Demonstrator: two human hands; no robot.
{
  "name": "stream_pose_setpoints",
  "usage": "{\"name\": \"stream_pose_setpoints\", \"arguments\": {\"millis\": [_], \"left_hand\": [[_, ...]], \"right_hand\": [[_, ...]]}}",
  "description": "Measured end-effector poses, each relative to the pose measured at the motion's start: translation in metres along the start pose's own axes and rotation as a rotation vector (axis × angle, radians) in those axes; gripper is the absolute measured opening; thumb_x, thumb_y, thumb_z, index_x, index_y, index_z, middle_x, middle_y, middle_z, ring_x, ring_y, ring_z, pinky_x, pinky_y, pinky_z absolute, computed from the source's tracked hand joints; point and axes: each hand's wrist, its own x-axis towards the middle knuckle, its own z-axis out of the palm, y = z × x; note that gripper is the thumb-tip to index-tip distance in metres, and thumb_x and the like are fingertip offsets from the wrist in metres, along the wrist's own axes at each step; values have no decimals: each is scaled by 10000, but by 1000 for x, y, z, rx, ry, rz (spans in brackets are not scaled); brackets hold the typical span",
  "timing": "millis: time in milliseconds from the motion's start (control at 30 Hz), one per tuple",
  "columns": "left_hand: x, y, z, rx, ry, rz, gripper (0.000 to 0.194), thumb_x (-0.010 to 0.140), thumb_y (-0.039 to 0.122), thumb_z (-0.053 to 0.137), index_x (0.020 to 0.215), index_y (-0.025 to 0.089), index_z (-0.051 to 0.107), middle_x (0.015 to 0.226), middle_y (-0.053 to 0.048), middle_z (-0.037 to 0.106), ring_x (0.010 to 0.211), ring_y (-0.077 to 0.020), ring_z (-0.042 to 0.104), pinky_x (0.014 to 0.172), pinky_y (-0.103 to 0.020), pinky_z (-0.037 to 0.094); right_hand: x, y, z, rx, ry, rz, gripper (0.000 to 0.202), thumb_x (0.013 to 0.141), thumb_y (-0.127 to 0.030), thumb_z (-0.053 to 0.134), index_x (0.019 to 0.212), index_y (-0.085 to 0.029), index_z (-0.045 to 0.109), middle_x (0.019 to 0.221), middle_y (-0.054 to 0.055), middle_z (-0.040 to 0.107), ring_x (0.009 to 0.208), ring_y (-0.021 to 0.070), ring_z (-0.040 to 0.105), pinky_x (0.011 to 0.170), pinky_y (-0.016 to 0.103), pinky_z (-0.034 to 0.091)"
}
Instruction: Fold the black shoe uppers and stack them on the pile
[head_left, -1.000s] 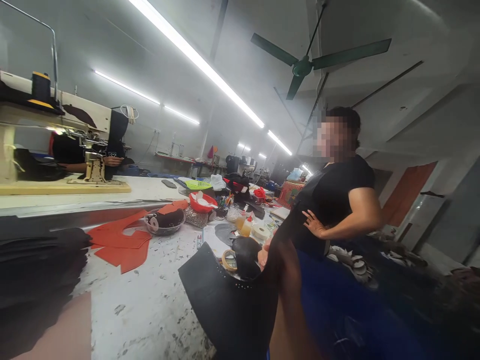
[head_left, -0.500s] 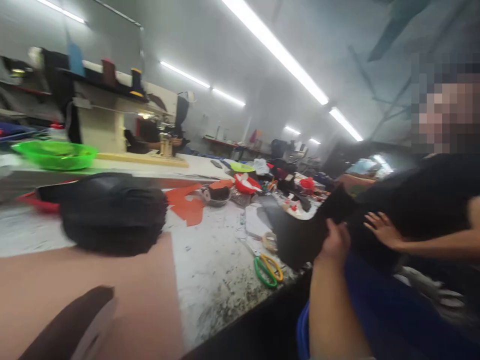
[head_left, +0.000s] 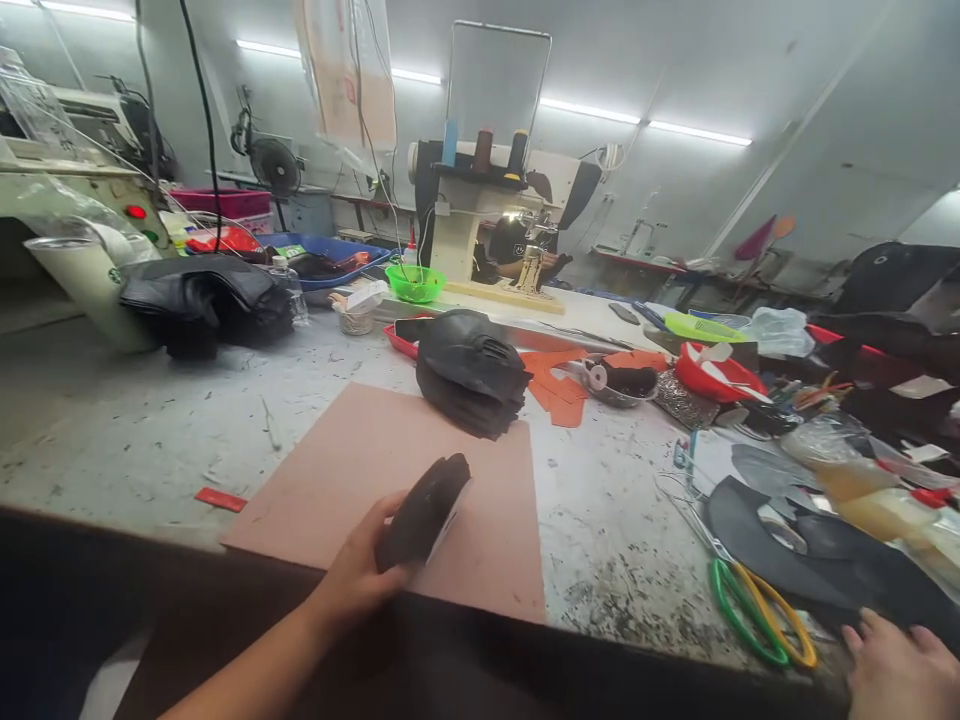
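My left hand [head_left: 367, 562] is closed around a small stack of dark cut pieces [head_left: 429, 508], held tilted over a pink board [head_left: 322, 470] on the table. The pieces have a pale edge along their right side. At the lower right, my right hand [head_left: 900, 660] lies at the near edge of a black sheet [head_left: 802, 565], its fingers apart and partly cut off by the frame. Left of that sheet lie scissors [head_left: 757, 610] with green and yellow handles. Past the pink board sits a thick pile of black pieces [head_left: 472, 370].
A sewing machine [head_left: 461, 235] stands behind, with a person working at it. Orange pieces [head_left: 562, 385], a red bowl [head_left: 716, 375] and a green basket [head_left: 416, 283] line the table's back. More black pieces [head_left: 206, 290] lie at left, beside a pale cylinder [head_left: 90, 285].
My view has swung left and down. The black sheet, raised in my right hand before, now lies on the table. The stack at left and my left hand show fully.
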Motion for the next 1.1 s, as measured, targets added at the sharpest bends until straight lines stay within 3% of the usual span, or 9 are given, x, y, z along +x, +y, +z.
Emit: {"name": "stream_pose_setpoints", "arguments": {"millis": [100, 167, 333, 433, 533, 633, 833, 967, 1100], "left_hand": [[-2, -1, -1, 11, 13, 7, 536, 692, 222, 599, 1191, 222, 404, 1197, -74, 521, 1109, -292, 467, 839, -359, 455], [-2, -1, 0, -2, 9, 2, 540, 692, 229, 601, 1195, 226, 404, 1205, -68, 521, 1109, -290, 469, 847, -361, 451], [4, 6, 2, -24, 19, -26, 520, 690, 211, 588, 1186, 206, 434, 1171, -75, 548, 1075, -280, 495, 901, -402, 414], [14, 14, 3, 8, -8, -40, 479, 689, 221, 584, 1155, 191, 475, 1153, -79, 555, 1048, -270, 512, 880, -384, 430], [29, 22, 5, 66, -27, -13, 420, 695, 245, 577, 1109, 193, 524, 1157, -78, 552, 1089, -277, 481, 889, -378, 423], [46, 26, 7, 90, -71, 39, 397, 717, 285, 571, 1104, 203, 537, 1170, -72, 550, 1124, -277, 455, 957, -397, 359], [79, 17, 7, -128, -195, 66, 516, 735, 455, 560, 1180, 223, 440, 1226, -77, 512, 1154, -291, 437, 968, -420, 344], [98, 7, 6, -190, -212, 101, 738, 606, 516, 673, 1203, 240, 339, 1205, -106, 498, 1138, -319, 444, 936, -441, 369], [107, -5, 4, -179, -225, 102, 744, 635, 444, 686, 1230, 247, 285, 1202, -119, 488, 1136, -309, 445, 938, -435, 371]], "right_hand": [[-16, -9, 10, -47, 76, 26, 749, 338, -523, 665, 1037, -279, 553, 1228, 282, 378, 1101, 438, 393, 705, 595, 328], [-34, -16, 22, -50, -4, -26, 646, 437, -515, 595, 1035, -273, 561, 1191, 219, 450, 1097, 366, 436, 845, 528, 339], [-112, -25, 62, -61, -474, -188, 532, 525, -443, 620, 989, -189, 571, 1106, 119, 543, 1066, 336, 472, 902, 521, 377], [-171, -35, 83, -2, -914, -586, 346, 758, -387, 524, 1049, -201, 526, 1240, 107, 426, 1077, 286, 460, 849, 499, 424], [-219, -49, 102, 125, -1099, -865, 325, 824, -279, 498, 1146, -247, 464, 1286, 83, 380, 1194, 258, 346, 951, 493, 339], [-245, -58, 122, 218, -1231, -883, 600, 786, -317, 585, 1303, -265, 285, 1379, 84, 240, 1261, 275, 223, 1001, 506, 262], [-256, -46, 154, 335, -1226, -614, 441, 811, -422, 542, 1194, -240, 420, 1174, 78, 475, 1107, 246, 430, 950, 431, 346], [-259, -36, 164, 362, -1124, -553, 432, 819, -458, 512, 1173, -233, 409, 1136, 76, 491, 1062, 240, 461, 922, 412, 372], [-259, -34, 168, 372, -1112, -506, 431, 809, -468, 525, 1157, -236, 420, 1148, 69, 482, 1079, 240, 446, 938, 407, 359]]}}
